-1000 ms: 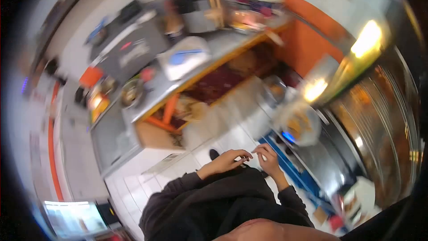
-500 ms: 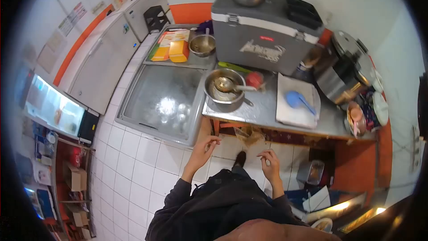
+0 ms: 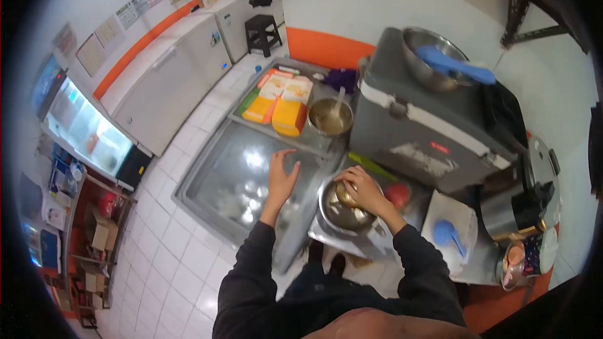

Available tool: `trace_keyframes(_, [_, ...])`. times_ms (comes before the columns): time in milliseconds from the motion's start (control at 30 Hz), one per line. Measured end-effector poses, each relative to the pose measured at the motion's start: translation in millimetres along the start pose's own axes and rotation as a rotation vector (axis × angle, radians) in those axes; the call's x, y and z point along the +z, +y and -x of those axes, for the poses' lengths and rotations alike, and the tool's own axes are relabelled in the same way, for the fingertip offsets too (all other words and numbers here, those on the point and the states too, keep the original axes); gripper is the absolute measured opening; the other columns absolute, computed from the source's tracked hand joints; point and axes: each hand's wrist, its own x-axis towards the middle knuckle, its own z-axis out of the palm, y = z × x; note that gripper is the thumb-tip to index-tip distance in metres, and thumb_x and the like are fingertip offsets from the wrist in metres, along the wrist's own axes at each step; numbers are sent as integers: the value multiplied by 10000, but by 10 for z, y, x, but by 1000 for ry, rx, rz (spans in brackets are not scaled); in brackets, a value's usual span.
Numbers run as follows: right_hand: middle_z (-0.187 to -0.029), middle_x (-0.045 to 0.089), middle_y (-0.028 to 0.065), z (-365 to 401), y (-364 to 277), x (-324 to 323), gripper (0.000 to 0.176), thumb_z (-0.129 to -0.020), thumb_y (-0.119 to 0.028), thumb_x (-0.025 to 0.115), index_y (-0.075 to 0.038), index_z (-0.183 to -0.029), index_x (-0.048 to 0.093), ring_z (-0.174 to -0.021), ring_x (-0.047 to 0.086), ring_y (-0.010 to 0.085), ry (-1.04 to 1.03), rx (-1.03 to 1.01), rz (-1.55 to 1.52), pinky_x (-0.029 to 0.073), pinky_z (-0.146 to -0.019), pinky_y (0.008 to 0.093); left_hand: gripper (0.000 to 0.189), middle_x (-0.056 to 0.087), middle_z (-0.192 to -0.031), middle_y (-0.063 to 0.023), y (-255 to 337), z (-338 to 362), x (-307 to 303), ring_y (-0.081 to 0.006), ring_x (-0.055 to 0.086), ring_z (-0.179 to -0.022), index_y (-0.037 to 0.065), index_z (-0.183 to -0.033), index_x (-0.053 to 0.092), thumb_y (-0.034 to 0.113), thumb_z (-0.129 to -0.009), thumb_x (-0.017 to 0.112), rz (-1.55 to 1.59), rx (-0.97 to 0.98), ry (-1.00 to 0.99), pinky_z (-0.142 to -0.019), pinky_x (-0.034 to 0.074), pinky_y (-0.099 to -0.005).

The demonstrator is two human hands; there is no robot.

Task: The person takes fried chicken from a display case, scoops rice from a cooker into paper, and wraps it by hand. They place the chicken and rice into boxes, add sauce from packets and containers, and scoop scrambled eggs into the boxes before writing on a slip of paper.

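A steel bowl (image 3: 326,216) stands near the counter's front left corner, with a ladle (image 3: 343,196) in it. My right hand (image 3: 361,188) is closed at the ladle over the bowl's far right side, its fingers bent and covering the handle. My left hand (image 3: 282,176) is raised to the left of the bowl, above the chest freezer's glass lid (image 3: 245,157). Its thumb and fingers are apart with nothing between them. Right of my right hand sits a red item (image 3: 397,194), and a green utensil (image 3: 370,166) lies behind the bowl.
A grey cooler (image 3: 421,138) holds a steel bowl (image 3: 427,41) with a blue utensil (image 3: 458,66) on top. Yellow-orange packages (image 3: 289,118) and another steel bowl (image 3: 330,129) rest at the freezer's back. A blue scoop (image 3: 448,233) lies on a pale cloth (image 3: 452,210) at right.
My right hand has moved up and left from over the floor to the ladle in the bowl. My left hand has risen above the freezer lid. The view has shifted closer to the counter.
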Motion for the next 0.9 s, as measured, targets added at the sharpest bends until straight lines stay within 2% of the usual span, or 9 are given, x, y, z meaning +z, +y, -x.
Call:
trace_keyframes(133, [-949, 584, 134, -1242, 602, 416, 220, -784, -5, 485, -40, -947, 629, -942, 525, 320, 37, 63, 155, 420, -828, 384, 582, 429, -1218, -185, -785, -1255, 505, -334, 422, -1135, 80, -1215, 445, 257, -721, 698, -149, 32, 79, -932, 354, -405])
trace_keyframes(233, [-1004, 578, 163, -2091, 1190, 730, 229, -792, -47, 489, -55, -968, 636, -990, 517, 324, 28, 115, 262, 402, -867, 411, 982, 225, -1377, -282, -1223, -1677, 895, -423, 264, -1260, 139, -1390, 231, 513, -623, 718, -468, 8, 105, -997, 259, -510])
trace_keyframes(333, [-1014, 580, 163, -2627, 1512, 884, 212, -797, -89, 508, -57, -963, 635, -1007, 514, 319, 101, 264, 357, 387, -880, 442, 875, 247, -1370, -260, -1272, -1719, 974, -424, 330, -1195, 190, -1362, 310, 572, -659, 661, -620, -79, -51, -966, 284, -516])
trace_keyframes(467, [-967, 624, 147, -2994, 1710, 1056, 243, -751, -98, 529, -70, -957, 655, -980, 553, 346, 81, 565, 510, 412, -847, 459, 778, 286, -1342, -230, -1395, -1687, 1041, -385, 328, -1210, 210, -1303, 382, 534, -656, 669, -548, -33, 53, -926, 309, -494])
trace_keyframes(533, [-908, 643, 135, -3041, 1783, 1108, 245, -766, -142, 530, -81, -967, 655, -900, 597, 326, 32, 625, 466, 439, -812, 434, 708, 326, -1317, -230, -1372, -1675, 1024, -365, 334, -1203, 165, -1260, 430, 470, -664, 661, -478, -41, 76, -952, 264, -493])
trace_keyframes(600, [-921, 630, 113, -3022, 1868, 1190, 245, -760, -155, 574, -46, -974, 621, -894, 596, 284, 287, 759, 21, 436, -835, 402, 671, 323, -1317, -227, -1354, -1659, 1033, -362, 331, -1202, 150, -1245, 440, 447, -682, 651, -475, -15, 117, -953, 260, -491])
trace_keyframes(700, [-866, 641, 97, -2976, 1949, 1271, 250, -725, -146, 643, -39, -949, 619, -832, 612, 216, 547, 707, -136, 459, -792, 344, 625, 318, -1313, -225, -1303, -1670, 1039, -362, 321, -1207, 139, -1216, 462, 425, -692, 646, -434, -32, 161, -956, 254, -492])
trace_keyframes(833, [-853, 637, 76, -2915, 1925, 1248, 244, -701, -116, 690, -40, -921, 614, -804, 600, 154, 417, 478, -349, 457, -762, 306, 691, 319, -1309, -222, -1264, -1715, 981, -360, 320, -1210, 122, -1242, 422, 444, -678, 660, -415, -60, 125, -959, 251, -490])
trace_keyframes(900, [-830, 630, 57, -2880, 1909, 1231, 198, -742, -91, 659, -31, -924, 610, -771, 592, 132, 367, 370, -463, 457, -715, 287, 832, 324, -1306, -219, -1227, -1827, 931, -360, 324, -1219, 88, -1300, 325, 457, -649, 688, -237, -226, 61, -949, 267, -498])
